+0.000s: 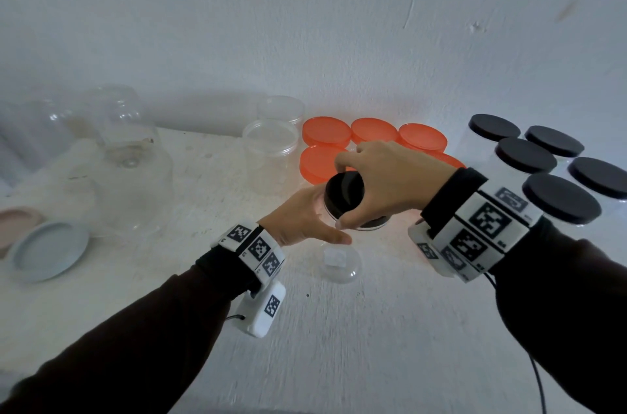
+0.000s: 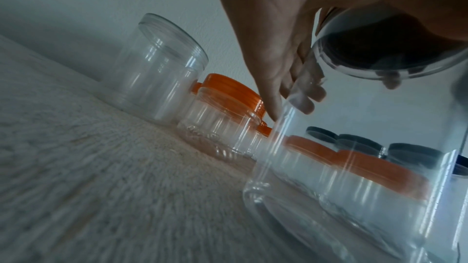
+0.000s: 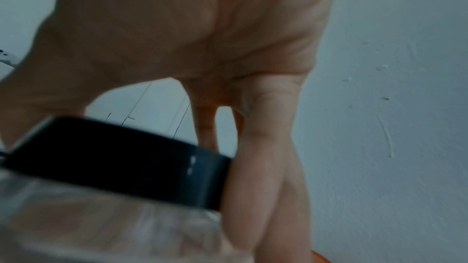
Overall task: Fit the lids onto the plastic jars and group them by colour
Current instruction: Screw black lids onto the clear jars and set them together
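Note:
In the head view my left hand (image 1: 307, 222) grips a clear plastic jar (image 1: 339, 265) from its left side, thumb in front, the jar tilted over the table. My right hand (image 1: 383, 181) holds the black lid (image 1: 343, 193) from above, fingers curled round its rim, and the lid sits on the jar's mouth. The left wrist view looks through the clear jar (image 2: 354, 177) up at the black lid (image 2: 380, 53), with my left fingers (image 2: 306, 99) against the wall. In the right wrist view my right fingers (image 3: 263, 167) press the black lid (image 3: 121, 159).
Several orange-lidded jars (image 1: 327, 132) stand at the back centre and several black-lidded jars (image 1: 561, 198) at the right. Two open clear jars (image 1: 271, 152) stand left of the orange group. Larger clear jars (image 1: 129, 155), a pale blue lid (image 1: 47, 250) and a pink lid (image 1: 13, 222) lie at the left.

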Motion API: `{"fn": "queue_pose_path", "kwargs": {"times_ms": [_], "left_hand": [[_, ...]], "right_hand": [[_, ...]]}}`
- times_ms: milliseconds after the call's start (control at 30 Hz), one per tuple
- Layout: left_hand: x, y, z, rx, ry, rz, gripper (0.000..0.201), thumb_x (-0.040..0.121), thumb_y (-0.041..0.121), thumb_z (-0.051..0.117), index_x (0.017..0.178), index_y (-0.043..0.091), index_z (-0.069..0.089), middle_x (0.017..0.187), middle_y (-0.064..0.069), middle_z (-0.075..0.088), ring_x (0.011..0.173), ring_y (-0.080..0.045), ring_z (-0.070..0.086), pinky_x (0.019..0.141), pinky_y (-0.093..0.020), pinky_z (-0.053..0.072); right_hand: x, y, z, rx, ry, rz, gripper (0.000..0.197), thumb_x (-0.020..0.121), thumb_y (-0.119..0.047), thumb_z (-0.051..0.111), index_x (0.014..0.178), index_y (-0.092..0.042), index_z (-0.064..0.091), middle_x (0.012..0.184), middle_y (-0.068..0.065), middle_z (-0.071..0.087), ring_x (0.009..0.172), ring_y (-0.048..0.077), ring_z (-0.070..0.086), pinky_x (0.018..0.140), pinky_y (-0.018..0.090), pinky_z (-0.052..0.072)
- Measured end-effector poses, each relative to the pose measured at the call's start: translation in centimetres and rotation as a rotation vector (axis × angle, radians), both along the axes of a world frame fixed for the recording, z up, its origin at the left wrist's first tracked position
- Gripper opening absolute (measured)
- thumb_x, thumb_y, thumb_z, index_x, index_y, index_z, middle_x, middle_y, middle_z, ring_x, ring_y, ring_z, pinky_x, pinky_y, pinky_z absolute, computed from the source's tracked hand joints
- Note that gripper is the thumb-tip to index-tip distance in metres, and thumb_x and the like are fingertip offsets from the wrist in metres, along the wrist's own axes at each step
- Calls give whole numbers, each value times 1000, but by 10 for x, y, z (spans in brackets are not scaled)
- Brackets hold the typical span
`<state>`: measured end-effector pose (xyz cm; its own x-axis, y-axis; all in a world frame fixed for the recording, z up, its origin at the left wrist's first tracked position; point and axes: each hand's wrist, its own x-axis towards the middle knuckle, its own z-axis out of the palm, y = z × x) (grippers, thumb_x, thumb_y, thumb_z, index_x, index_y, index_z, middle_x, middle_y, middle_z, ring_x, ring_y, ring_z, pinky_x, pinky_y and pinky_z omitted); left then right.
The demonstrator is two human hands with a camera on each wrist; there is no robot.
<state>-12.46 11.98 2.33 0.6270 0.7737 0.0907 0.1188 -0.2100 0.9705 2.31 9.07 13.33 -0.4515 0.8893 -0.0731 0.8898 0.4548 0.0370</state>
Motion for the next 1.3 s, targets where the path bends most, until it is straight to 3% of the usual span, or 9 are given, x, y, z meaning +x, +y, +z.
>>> {"fn": "queue_pose_path", "kwargs": {"times_ms": [167, 233, 300, 367, 500, 700, 1000, 1133, 1300], "left_hand": [[-1, 3, 2, 20, 26, -46, 67, 66, -6, 77, 112, 32, 47, 110, 17, 59, 102, 13, 54, 84, -6, 41], [-2, 5, 4, -5, 38, -72, 67, 65, -4, 78, 112, 33, 48, 108, 21, 61, 103, 12, 54, 84, -7, 41], [-2, 5, 6, -30, 57, -109, 68, 61, 5, 81, 113, 33, 48, 108, 23, 61, 107, 11, 53, 86, -8, 41], [-2, 5, 8, -58, 68, -133, 71, 54, 22, 83, 115, 32, 48, 112, 21, 60, 109, 10, 52, 87, -8, 40], [1, 1, 10, -54, 73, -146, 85, 42, 49, 84, 116, 32, 47, 114, 21, 58, 110, 11, 51, 90, -8, 39], [2, -3, 9, -55, 58, -117, 71, 51, 31, 78, 115, 32, 48, 112, 19, 60, 111, 7, 52, 90, -10, 40], [1, -8, 6, -60, -6, -60, 68, 56, 10, 80, 114, 30, 50, 111, 18, 62, 109, 8, 53, 87, -9, 41], [1, -10, 5, -41, -1, -50, 67, 61, 5, 76, 116, 31, 47, 115, 16, 58, 109, 9, 53, 87, -8, 40], [1, -12, 5, -9, 3, -39, 68, 67, -6, 75, 116, 29, 45, 116, 14, 57, 107, 12, 52, 85, -6, 40]], "right_hand": [[3, -3, 2, 8, -24, -22, 68, 65, -67, 64, 111, -20, 52, 88, -5, 54, 81, 14, 53, 59, 22, 42], [10, 0, 9, -169, -36, 2, 74, 67, -64, 66, 127, -30, 42, 113, -9, 51, 99, 12, 50, 76, 26, 46], [13, 0, 16, -338, -16, 68, 79, 70, -47, 74, 136, -40, 32, 128, -13, 38, 113, 9, 41, 91, 27, 42], [11, 1, 17, -346, -35, 117, 80, 68, -38, 78, 135, -44, 33, 124, -11, 37, 112, 11, 42, 91, 28, 42], [8, 3, 14, -243, -39, 133, 75, 58, -46, 80, 123, -44, 43, 107, -8, 42, 96, 11, 46, 83, 31, 48], [10, 0, 8, -111, -39, 149, 74, 56, -55, 76, 121, -36, 46, 97, -10, 42, 85, 8, 39, 70, 22, 35], [0, -4, 9, -50, -38, 111, 68, 59, -59, 73, 115, -27, 52, 79, -14, 40, 79, 9, 41, 63, 21, 40], [2, -5, 8, -43, -30, 110, 68, 61, -58, 73, 116, -25, 52, 88, -8, 46, 79, 9, 42, 60, 16, 37], [8, -8, 2, -61, 26, 76, 69, 64, -54, 72, 123, -29, 48, 101, -8, 45, 89, 11, 44, 67, 22, 38]]}}
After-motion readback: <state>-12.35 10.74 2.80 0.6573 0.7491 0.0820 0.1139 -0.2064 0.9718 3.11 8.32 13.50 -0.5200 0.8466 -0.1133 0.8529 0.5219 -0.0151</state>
